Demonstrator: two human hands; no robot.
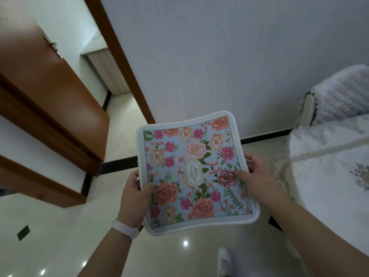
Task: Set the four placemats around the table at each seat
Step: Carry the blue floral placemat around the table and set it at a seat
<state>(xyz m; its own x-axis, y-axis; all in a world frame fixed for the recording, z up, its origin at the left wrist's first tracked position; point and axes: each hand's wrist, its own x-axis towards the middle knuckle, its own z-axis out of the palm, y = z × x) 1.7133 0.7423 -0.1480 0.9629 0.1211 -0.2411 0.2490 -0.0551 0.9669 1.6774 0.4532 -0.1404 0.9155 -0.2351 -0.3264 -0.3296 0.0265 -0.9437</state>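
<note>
Both hands were clamped on the floral placemat [196, 170], left hand [134, 198] with a white wristband [125, 228] gripping its left edge, right hand [257, 174] pinching the right edge. It was held up flat over the shiny tile floor [60, 236]. Counter [329, 156] with a lacy tablecloth sat just to the right, brown door [50, 92] off left.

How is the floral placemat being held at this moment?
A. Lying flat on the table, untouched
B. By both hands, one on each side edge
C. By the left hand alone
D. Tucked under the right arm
B: the left hand grips the left edge of the placemat and the right hand grips its right edge, holding it in the air above the floor.
</note>
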